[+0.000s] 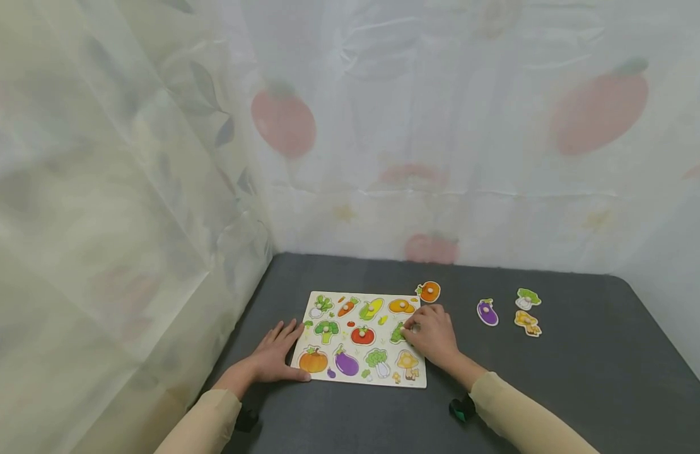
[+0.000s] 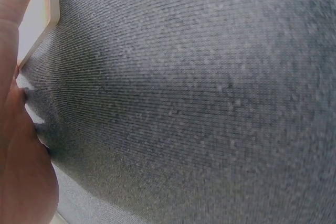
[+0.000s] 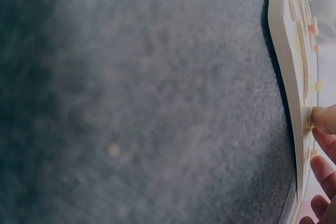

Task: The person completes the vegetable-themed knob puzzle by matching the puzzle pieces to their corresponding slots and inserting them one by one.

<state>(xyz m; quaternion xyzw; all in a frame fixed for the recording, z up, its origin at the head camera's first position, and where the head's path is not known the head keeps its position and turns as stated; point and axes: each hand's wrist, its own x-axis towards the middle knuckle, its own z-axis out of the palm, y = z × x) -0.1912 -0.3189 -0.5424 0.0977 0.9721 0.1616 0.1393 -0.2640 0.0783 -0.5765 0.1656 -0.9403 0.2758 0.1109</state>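
Observation:
A wooden peg puzzle board (image 1: 419,383) with printed vegetables lies on the dark table in the head view. Along its left edge rests my left hand (image 1: 276,354), fingers spread and thumb at the lower left corner. My right hand (image 1: 432,334) is over the board's right side, pinching the small knob of a green vegetable piece (image 1: 396,334) with thumb and fingertips. That piece is partly hidden by the fingers. In the right wrist view, the fingertips (image 3: 323,119) are close to the board's face around a knob. Knobbed carrot (image 1: 346,308) and tomato (image 1: 362,335) pieces sit in the board.
Just beyond the board's upper right corner lies a loose orange pumpkin piece (image 1: 430,291). Further right on the table (image 1: 583,353) are an eggplant piece (image 1: 487,312), a leafy green cabbage piece (image 1: 528,299) and a mushroom piece (image 1: 528,323). Pale curtains (image 1: 350,221) hang behind and at the left.

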